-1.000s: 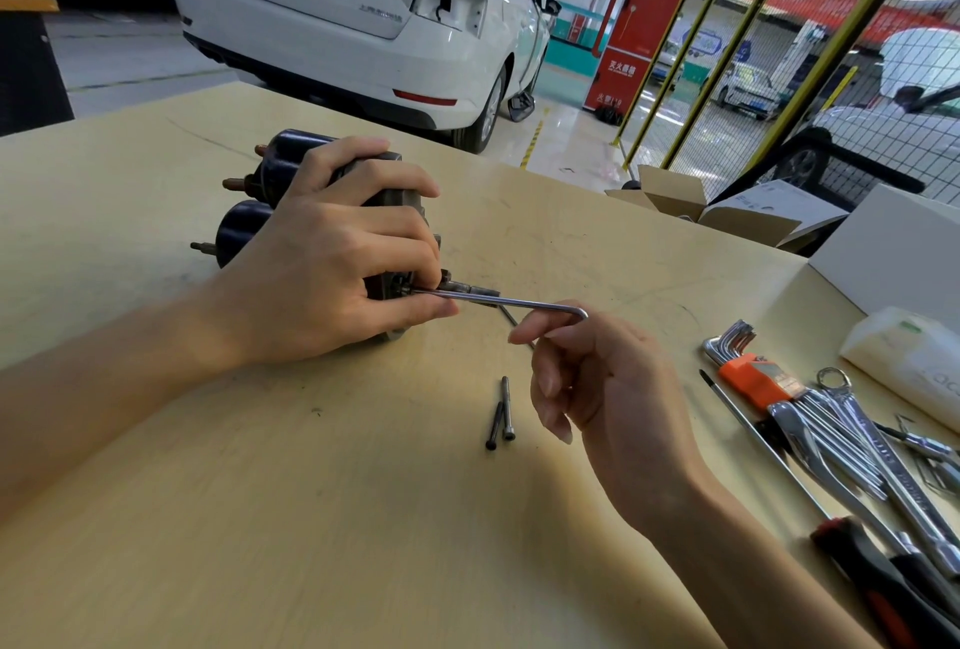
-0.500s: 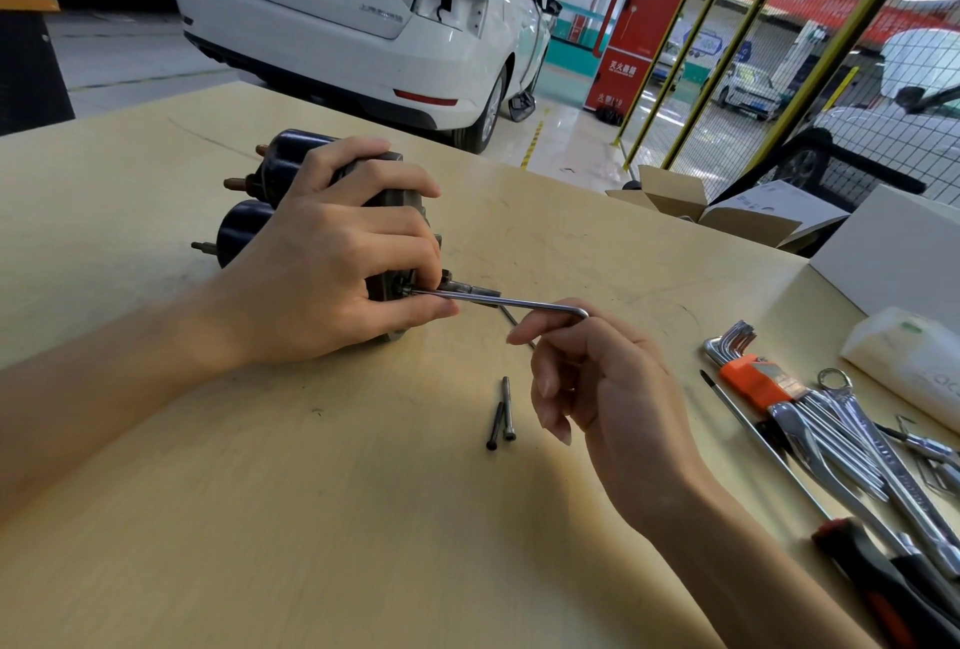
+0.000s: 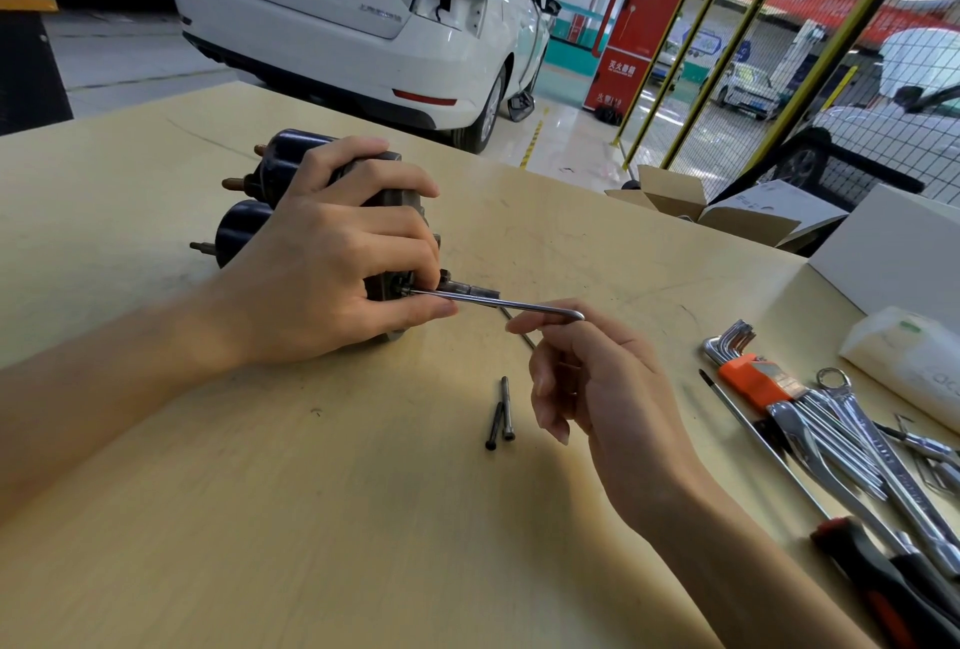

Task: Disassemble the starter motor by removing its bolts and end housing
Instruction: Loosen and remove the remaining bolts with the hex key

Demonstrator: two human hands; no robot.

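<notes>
L hand [image 3: 322, 279] fingers grip starter motor [image 3: 270, 180]; R hand [image 3: 597, 388] pinches hex key [image 3: 498, 302].

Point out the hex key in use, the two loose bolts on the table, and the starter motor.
hex key [image 3: 498, 302]: head view, middle of its long shaft.
loose bolts [image 3: 505, 409]: head view, shank of the right bolt.
starter motor [image 3: 241, 227]: head view, lower dark cylinder.

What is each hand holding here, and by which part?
The left hand grips the starter motor around its body, near the end housing. The right hand pinches the hex key at its bent end, its tip in a bolt.
</notes>
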